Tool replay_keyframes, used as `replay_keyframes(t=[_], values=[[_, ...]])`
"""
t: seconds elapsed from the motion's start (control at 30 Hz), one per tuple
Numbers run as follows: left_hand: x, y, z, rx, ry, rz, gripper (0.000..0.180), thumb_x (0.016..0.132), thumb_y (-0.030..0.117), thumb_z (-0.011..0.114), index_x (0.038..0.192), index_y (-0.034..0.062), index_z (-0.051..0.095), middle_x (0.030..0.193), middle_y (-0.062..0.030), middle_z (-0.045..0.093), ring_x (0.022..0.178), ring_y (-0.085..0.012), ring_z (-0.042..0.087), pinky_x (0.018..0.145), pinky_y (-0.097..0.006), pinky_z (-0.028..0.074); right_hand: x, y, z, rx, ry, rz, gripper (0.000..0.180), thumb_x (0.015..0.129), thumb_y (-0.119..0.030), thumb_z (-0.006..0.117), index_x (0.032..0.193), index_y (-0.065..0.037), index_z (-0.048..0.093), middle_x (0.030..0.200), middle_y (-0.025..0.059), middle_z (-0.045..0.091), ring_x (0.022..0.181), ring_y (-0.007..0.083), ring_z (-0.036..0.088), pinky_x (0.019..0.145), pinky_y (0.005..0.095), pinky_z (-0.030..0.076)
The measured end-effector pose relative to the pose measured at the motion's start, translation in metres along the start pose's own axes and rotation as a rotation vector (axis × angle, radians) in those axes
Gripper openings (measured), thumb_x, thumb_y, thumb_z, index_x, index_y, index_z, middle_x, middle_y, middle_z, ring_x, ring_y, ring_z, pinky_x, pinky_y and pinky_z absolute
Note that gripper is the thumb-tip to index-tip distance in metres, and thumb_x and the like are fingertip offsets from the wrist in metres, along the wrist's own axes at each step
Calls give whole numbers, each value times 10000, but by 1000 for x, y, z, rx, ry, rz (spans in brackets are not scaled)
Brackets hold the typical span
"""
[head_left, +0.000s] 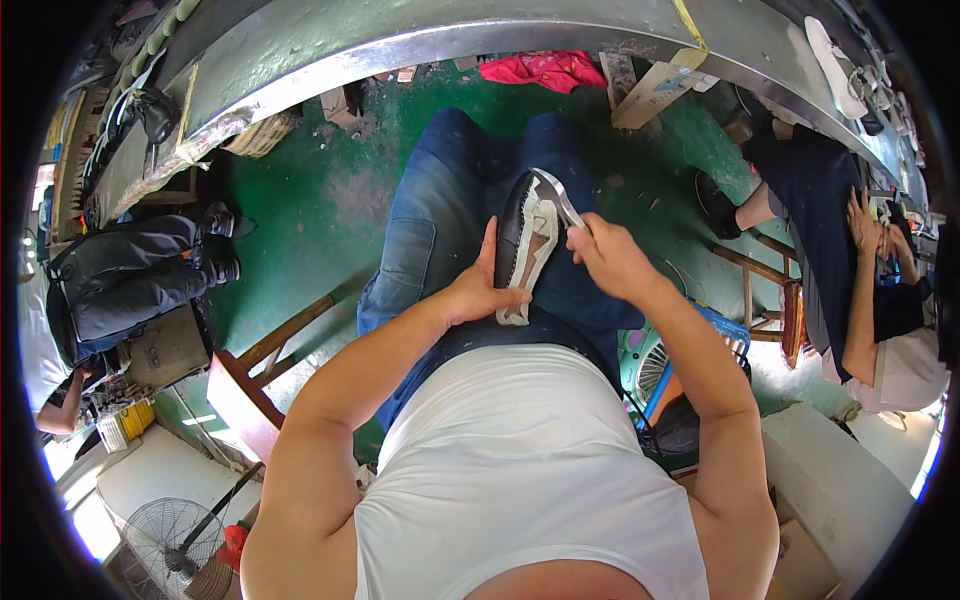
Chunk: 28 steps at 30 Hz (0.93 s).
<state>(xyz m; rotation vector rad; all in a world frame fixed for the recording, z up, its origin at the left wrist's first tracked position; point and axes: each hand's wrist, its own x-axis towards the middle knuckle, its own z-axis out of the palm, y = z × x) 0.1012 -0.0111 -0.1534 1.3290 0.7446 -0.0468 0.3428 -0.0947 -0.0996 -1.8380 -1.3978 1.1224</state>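
Head view: a black shoe (520, 235), sole side up with a pale insole board showing, lies along the person's lap on blue jeans (430, 230), toe pointing away from the body. The left hand (478, 293) is closed around the shoe's left side near the heel, thumb raised along the upper. The right hand (608, 258) is clenched on the handles of metal pincers (556, 194), whose head meets the shoe at the toe edge. The person sits in a white sleeveless top on a wooden stool (262, 372) above a green floor (330, 200). Ahead, a long curved metal surface (420, 35) spans the upper frame; white soles (835, 55) lie on its right end, and dark shoes (150, 110) sit on its left end. A red cloth (545, 70) lies on the floor beneath it. To the right, a blue basket (722, 335) stands beside the person's thigh; its contents cannot be made out. A second person in dark clothing (810, 220) sits further right, and a third person (130, 275) sits at left. A floor fan (160, 535) stands at lower left.
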Motion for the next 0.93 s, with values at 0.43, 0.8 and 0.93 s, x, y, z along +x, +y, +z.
replay_keyframes(t=[0.43,0.8,0.93], values=[[-36,103,-63,-522,52,195,1079,748,166,802,1593,66,138,1514,-123,421,1333,-227,471,1090,-347,387,30,-22,-175,-508,767,-163,447,984,-382,564,1216,1,568,1088,240,637,986,427,621,839,480,491],[193,414,-182,-58,298,344,1106,789,140,779,1568,-23,10,1241,-205,608,1006,-246,662,865,-376,542,143,62,-353,-831,982,90,445,936,-379,629,1181,-9,595,1078,209,641,1012,401,621,872,476,487],[283,474,-182,685,583,399,1053,743,158,742,1581,23,119,1396,-237,530,1159,-274,612,1001,-377,479,147,63,-364,-761,982,98,465,910,-387,660,1182,-14,604,1087,212,640,1030,400,622,901,454,487]])
